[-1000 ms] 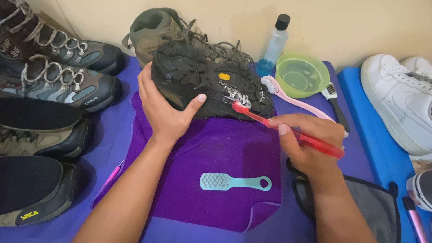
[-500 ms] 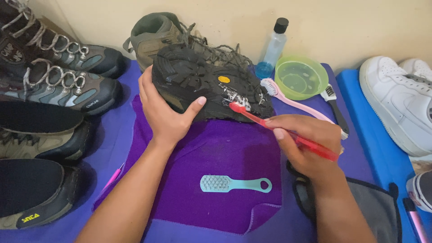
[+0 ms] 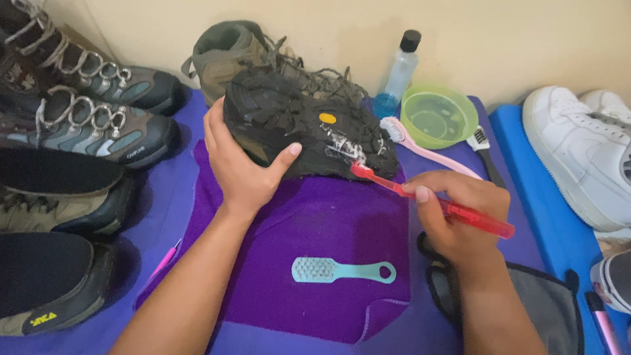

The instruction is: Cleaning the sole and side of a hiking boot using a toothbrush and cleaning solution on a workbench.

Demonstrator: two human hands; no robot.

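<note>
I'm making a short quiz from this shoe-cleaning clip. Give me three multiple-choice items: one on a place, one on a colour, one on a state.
1. Where does the teal brush lie?
A. on the purple cloth
B. in the green bowl
C. on the white sneaker

2. What colour is the toothbrush in the right hand?
A. pink
B. red
C. teal

3. How is the boot in the left hand turned?
A. upright
B. sole facing the camera
C. toe down

Answers:
1 A, it lies flat on the cloth.
2 B, its handle is clear red.
3 B, the dark tread shows.
</note>
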